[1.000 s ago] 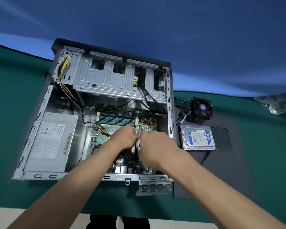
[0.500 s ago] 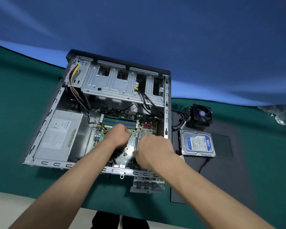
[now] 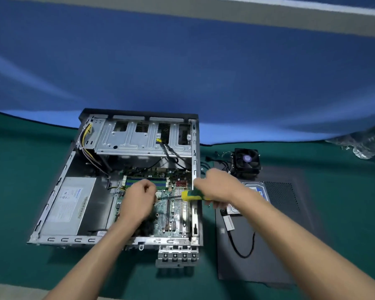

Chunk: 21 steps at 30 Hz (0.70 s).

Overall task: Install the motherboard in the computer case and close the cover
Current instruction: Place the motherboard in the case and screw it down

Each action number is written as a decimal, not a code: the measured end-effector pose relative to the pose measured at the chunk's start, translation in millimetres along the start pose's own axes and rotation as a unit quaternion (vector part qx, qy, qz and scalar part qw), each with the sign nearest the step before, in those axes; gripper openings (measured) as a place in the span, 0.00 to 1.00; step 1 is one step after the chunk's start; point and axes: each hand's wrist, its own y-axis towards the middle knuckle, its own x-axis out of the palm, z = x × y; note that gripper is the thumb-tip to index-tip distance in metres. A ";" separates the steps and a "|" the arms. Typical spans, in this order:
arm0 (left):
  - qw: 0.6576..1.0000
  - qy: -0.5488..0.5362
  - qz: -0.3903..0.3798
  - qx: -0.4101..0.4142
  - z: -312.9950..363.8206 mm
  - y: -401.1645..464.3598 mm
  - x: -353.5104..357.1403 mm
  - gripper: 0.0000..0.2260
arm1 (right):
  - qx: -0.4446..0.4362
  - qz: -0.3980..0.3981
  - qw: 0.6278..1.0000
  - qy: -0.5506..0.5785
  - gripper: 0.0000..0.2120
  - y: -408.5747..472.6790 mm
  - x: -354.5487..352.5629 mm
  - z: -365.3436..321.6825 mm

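Cover (image 3: 258, 252): dark panel flat on the green table (image 3: 20, 191), at 3 o'clock of the case, off it – a black cable loops across it.
Case (image 3: 59, 185): lies open on its side, bracket strip jutting from its near rim at 6 o'clock.
Left hand (image 3: 139, 202): over the board's middle, fingers curled inward; whether they pinch something small I cannot tell.
Right hand (image 3: 219, 189): at the case's right wall, clenched round a screwdriver (image 3: 191, 195) with a yellow and green handle; the dark shaft runs toward 9 o'clock, its tip close to the left hand's fingertips, just above the board.
Motherboard (image 3: 178, 211): inside the case, right half, lying flat – blue and green memory slots at its 12 o'clock edge.
Power supply (image 3: 67, 204): grey box in the case's left half, at 9 o'clock of the board.
Hard drive (image 3: 260, 191): on the cover's far end, mostly hidden behind the right forearm.
Fan (image 3: 246, 161): black cooler at 12 o'clock of the drive, wires trailing toward the case.
Drive cage (image 3: 139, 137): bare metal bay at the case's far end; yellow wires run down its left side.
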 end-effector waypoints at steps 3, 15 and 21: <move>0.998 0.037 0.027 0.046 26.0 -15.6 8.4 0.12 | 0.053 -0.004 0.975 0.215 0.15 -2.0 -10.7 39.1; 0.969 0.170 0.055 0.169 72.6 -47.7 88.3 0.25 | -0.016 0.010 0.865 0.501 0.07 11.3 36.8 99.3; 0.967 0.159 0.083 0.181 65.2 -40.0 94.1 0.26 | 0.056 0.064 0.882 0.464 0.12 46.0 93.1 111.3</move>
